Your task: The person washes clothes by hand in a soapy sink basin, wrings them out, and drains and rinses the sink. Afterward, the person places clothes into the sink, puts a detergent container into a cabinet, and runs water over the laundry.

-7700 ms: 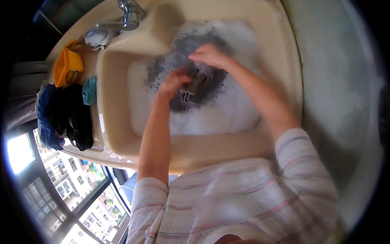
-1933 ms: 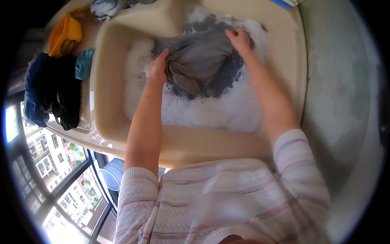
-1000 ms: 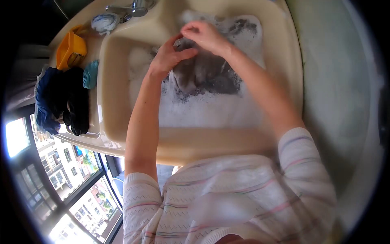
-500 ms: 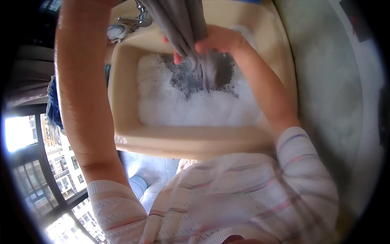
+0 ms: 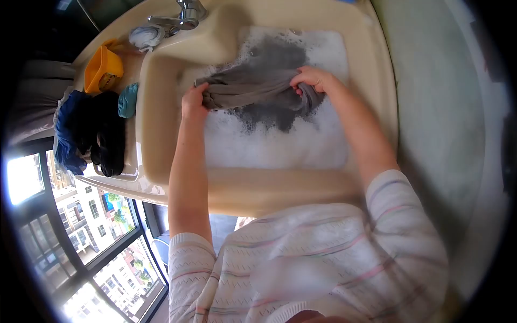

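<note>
A wet grey garment (image 5: 250, 89) is stretched sideways between my two hands, low over the soapy water. My left hand (image 5: 195, 101) grips its left end near the basin's inner wall. At the other end, my right hand (image 5: 313, 81) pinches the cloth with curled fingers, and a fold hangs below it toward the water. White suds (image 5: 269, 148) cover much of the water, with a dark grey patch of water (image 5: 277, 54) showing around the cloth. The beige sink basin (image 5: 280, 180) surrounds all of this. The garment's exact kind cannot be made out.
On the left ledge sit a yellow plastic container (image 5: 104, 69), a dark pile of clothes (image 5: 102, 129), a blue cloth (image 5: 69, 134) and a teal cloth (image 5: 127, 100). A chrome faucet (image 5: 188, 15) stands at the back, beside a bunched pale cloth (image 5: 146, 36). A window (image 5: 97, 226) lies at lower left.
My left arm, raised high before, has come down to the basin's left side. The garment, earlier hanging upright through my right hand, now stretches sideways just over the water.
</note>
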`<state>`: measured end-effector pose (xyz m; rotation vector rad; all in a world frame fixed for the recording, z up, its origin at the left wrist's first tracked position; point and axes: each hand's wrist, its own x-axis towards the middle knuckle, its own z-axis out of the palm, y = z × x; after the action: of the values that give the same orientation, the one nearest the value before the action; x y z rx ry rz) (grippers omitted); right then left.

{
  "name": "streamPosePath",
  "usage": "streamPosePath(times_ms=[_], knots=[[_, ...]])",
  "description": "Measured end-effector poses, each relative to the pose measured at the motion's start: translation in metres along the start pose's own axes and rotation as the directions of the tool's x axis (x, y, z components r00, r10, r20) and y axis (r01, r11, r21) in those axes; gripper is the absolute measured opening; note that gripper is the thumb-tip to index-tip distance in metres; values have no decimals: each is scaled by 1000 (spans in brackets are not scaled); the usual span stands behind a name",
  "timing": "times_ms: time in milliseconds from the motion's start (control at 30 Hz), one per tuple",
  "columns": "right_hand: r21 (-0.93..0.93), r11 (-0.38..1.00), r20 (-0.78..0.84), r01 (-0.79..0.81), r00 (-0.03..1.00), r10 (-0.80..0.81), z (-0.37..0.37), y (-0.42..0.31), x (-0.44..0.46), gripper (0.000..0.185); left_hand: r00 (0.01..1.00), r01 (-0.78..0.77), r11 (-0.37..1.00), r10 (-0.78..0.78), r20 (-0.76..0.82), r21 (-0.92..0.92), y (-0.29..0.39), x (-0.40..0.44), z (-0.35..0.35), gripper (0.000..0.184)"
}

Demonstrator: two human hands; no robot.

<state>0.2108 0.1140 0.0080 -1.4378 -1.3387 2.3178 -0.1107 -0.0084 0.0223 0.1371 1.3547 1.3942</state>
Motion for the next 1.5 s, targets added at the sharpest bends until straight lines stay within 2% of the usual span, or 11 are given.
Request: streamPosePath(times_ms=[167, 333, 433, 667, 800, 900, 1067, 1167, 1200, 1367, 1500], knots=[[-355, 915, -340, 189, 886, -315, 14, 40, 43, 26, 981, 40, 990, -13, -196, 137, -34, 3, -5, 37], [-865, 457, 45, 206, 940, -338, 78, 18, 18, 33, 1000, 26, 957, -27, -2, 291, -59, 0, 46, 40], [-367, 922, -323, 128, 912, -255, 53, 4, 1, 34, 990, 2, 967, -38, 133, 257, -22, -2, 62, 43], [270, 963, -65, -22, 997, 41, 76, 33, -20, 34, 828, -556, 550, 304, 470, 624, 7, -5, 110, 49], [556, 831, 22, -33, 999, 26, 108, 36, -31, 41, 891, 187, 488, -450, 63, 853, -20, -52, 85, 59], [680, 728, 215, -86, 973, -87, 127, 31, -31, 56, 914, 232, 770, -381, 137, 594, -55, -40, 76, 62], [-129, 989, 373, 70, 928, -17, 119, 13, -27, 52, 905, 152, 863, -317, 284, 481, -67, -22, 49, 39], [-748, 633, 47, 200, 967, -250, 90, -18, -17, 22, 880, 126, 855, -330, 341, 503, -49, -26, 48, 40], [-883, 392, -62, 259, 763, -644, 70, -34, -11, 27, 870, 129, 838, -352, 345, 530, -44, -30, 48, 39], [-1000, -20, 23, 13, 762, -647, 47, -12, 47, 44, 806, -1, 737, -400, 437, 676, -31, -43, 55, 48], [-886, 462, -192, 39, 877, -441, 7, -43, 50, 33, 851, -44, 640, -379, 365, 767, -21, -52, 38, 51]])
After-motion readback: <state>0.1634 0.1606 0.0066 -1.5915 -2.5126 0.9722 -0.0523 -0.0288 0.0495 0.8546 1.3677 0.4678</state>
